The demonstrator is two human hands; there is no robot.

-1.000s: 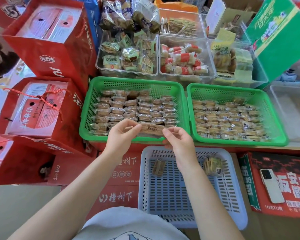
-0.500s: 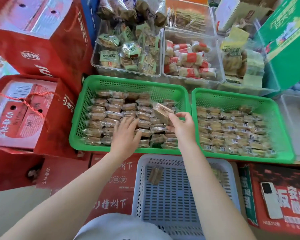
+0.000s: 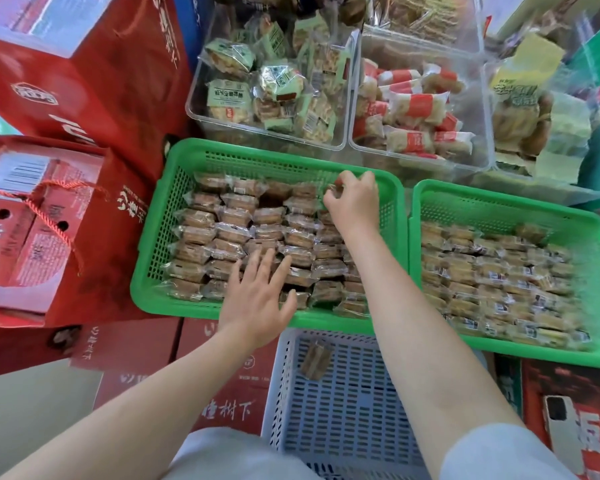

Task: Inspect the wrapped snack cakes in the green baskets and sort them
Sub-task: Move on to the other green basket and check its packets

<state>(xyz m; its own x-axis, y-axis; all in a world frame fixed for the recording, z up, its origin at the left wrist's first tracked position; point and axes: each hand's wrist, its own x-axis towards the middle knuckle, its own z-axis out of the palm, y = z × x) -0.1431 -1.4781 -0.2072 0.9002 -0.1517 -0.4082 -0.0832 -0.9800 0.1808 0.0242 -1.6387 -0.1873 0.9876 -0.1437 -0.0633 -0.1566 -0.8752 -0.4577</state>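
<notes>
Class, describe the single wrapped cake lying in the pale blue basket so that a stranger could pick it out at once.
Find the two green baskets of snack cakes; just in front of them sits a pale blue slatted basket. Near its far left corner lies one brown wrapped cake. It lies on its own on the bare slats, whereas the cakes in the green baskets are packed in rows.

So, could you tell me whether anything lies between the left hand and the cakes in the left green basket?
Nothing visible does: the left hand hovers, fingers spread, directly above the wrapped cakes near the left green basket's front edge.
</notes>
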